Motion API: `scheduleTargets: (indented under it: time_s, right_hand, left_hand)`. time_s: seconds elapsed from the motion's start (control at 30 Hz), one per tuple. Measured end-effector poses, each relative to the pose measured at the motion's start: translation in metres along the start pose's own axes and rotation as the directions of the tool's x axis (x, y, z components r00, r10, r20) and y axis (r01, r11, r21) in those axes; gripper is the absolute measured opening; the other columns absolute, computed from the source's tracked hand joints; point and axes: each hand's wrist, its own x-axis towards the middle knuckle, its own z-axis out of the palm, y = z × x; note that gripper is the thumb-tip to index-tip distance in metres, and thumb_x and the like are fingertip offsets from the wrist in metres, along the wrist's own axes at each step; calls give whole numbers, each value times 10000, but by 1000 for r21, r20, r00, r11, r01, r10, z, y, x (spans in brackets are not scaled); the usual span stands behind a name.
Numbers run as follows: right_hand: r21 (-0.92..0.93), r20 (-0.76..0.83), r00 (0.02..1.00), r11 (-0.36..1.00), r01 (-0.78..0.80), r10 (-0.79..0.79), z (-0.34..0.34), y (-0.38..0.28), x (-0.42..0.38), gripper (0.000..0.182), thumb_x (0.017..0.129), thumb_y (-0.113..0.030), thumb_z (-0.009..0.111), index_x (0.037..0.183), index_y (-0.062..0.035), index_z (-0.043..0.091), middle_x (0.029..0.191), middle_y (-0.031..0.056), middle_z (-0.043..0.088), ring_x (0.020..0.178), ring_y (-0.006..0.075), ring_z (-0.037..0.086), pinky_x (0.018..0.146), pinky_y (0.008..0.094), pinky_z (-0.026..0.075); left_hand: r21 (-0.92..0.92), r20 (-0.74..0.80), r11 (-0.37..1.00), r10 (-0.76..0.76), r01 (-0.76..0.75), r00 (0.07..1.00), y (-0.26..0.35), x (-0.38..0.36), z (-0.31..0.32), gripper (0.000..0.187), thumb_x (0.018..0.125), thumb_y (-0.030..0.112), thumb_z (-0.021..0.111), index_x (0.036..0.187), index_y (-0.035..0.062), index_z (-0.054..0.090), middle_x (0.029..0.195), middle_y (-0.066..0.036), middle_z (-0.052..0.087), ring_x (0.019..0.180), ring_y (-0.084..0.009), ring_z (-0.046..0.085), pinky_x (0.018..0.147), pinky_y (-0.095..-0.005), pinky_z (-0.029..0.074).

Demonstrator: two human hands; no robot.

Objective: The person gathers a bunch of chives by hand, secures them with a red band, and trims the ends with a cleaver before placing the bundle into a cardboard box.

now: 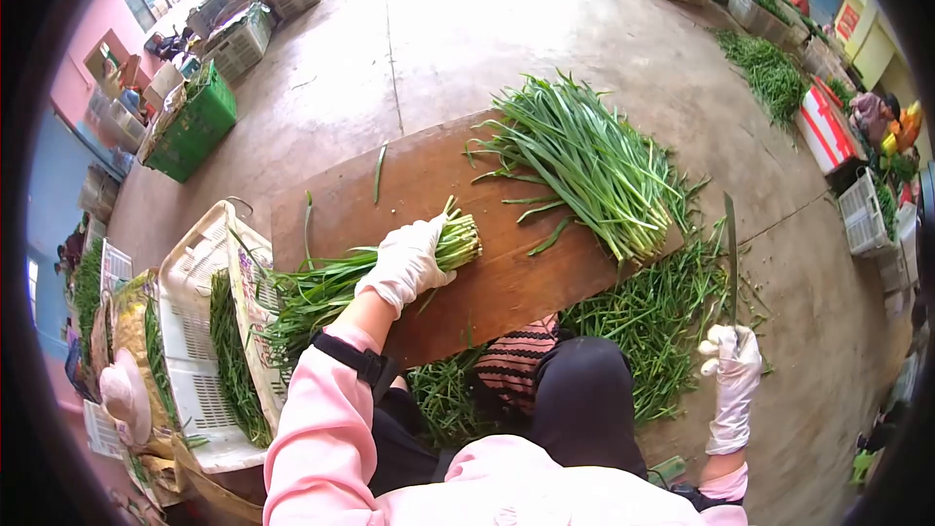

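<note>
My left hand, in a white glove, is closed around a bunch of chives. Its pale cut ends point right, and the leaves trail left toward a white crate. Beneath it lies a brown wooden board. A larger pile of chives rests on the board's right side, stem ends toward me. Off to the right, my gloved right hand grips a long-bladed knife, blade pointing up and away from me. The knife's handle is mostly hidden in the fingers.
The white plastic crate, holding some chives, stands left of the board. Loose green leaves cover the floor below the board at right. A green crate stands farther left; a red-and-white box is at far right. People are in the background.
</note>
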Motion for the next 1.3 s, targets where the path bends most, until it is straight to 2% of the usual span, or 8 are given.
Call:
scheduleTargets:
  time_s: [0.07,0.13,0.27,0.6,0.67,0.8,0.83,1.3]
  right_hand:
    - [98,120,993,995,-25,13,39,-67,-13,393,1008,-317,651,1167,37,590,888,83,706,682,89,657,519,213,514]
    - [-98,267,961,994,-52,76,72,-108,-14,395,1008,-309,648,1206,28,592,920,86,709,670,91,643,569,223,532]
    - [-33,659,729,974,-223,189,147,-122,10,388,988,-404,654,1085,-32,605,853,62,692,653,105,605,617,264,506]
    - [-236,801,554,970,-56,226,283,-70,17,423,1023,-460,556,1063,-45,629,790,53,706,603,125,607,568,268,491]
    - [-249,816,521,965,-75,251,286,-61,22,424,1026,-459,551,1066,-44,632,790,48,699,601,119,600,571,266,493]
    - [-155,823,496,949,-275,278,283,-44,30,427,1038,-450,539,1072,-37,641,792,36,682,591,105,581,578,258,499]
    - [-170,792,544,956,-241,278,283,-44,26,428,1036,-457,548,1081,-44,648,800,36,681,580,102,573,571,251,490]
    - [-201,777,605,979,-27,176,245,-67,-21,418,1049,-474,508,1046,-66,595,711,78,689,519,177,597,565,348,511]
  left_hand:
    - [21,14,1000,-10,10,1000,1,-5,0,1004,673,419,890,1512,134,419,1283,-178,632,1194,-346,611,1017,-412,494]
    - [65,29,998,-12,10,1000,4,-2,1,1106,625,535,893,1514,87,410,1282,-191,633,1214,-354,600,1062,-440,450]
    - [290,-37,955,-60,68,998,19,-4,-4,1292,542,682,878,1526,17,369,1321,-216,592,1281,-374,531,1141,-474,340]
    - [291,-61,956,-11,28,998,13,2,1,1490,519,700,883,1609,-6,153,1613,-281,279,1533,-416,200,1265,-499,100]
    - [232,-63,972,-30,44,998,10,4,2,1448,527,684,892,1595,-10,204,1603,-276,300,1527,-429,211,1257,-518,105]
    - [108,28,994,-39,36,999,3,14,2,1340,538,621,920,1548,-12,307,1491,-205,457,1386,-358,446,1174,-448,324]
    - [147,-104,989,-13,28,994,2,12,13,1253,557,582,928,1512,-6,369,1400,-177,538,1277,-331,543,1089,-417,421]
    - [-100,-103,995,-36,25,994,-1,12,14,894,615,387,947,1364,82,564,1193,-185,653,1142,-372,617,977,-448,499]
